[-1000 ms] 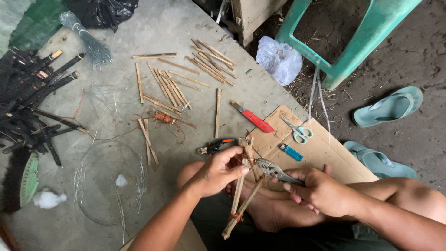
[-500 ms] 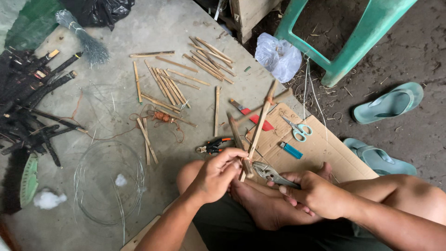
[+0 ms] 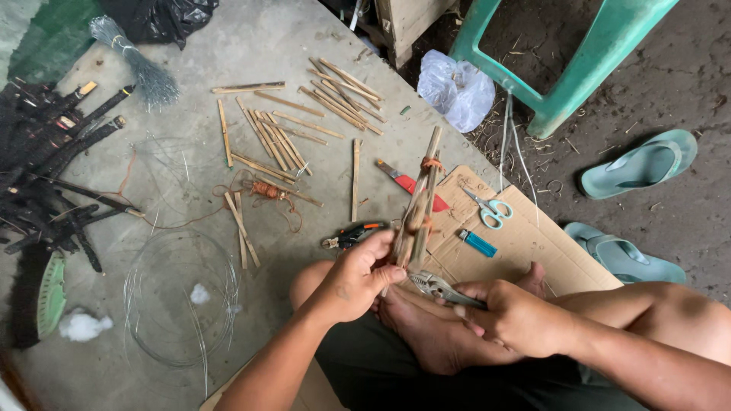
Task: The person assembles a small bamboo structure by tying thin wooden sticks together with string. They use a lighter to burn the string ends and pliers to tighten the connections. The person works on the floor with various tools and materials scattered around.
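Fingers of the left hand (image 3: 358,278) close around a bound bundle of pale bamboo sticks (image 3: 417,209), tilted up over the brown cardboard sheet (image 3: 533,243); the right hand (image 3: 518,316) grips metal pliers (image 3: 438,287), whose tip sits just beside the bundle's near end.

2 sandals (image 3: 638,163), 1 scissors (image 3: 487,209), 1 lighter (image 3: 477,243), 2 pliers (image 3: 438,287)

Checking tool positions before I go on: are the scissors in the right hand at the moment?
No, the right hand grips pliers, while the scissors lie untouched on the cardboard.
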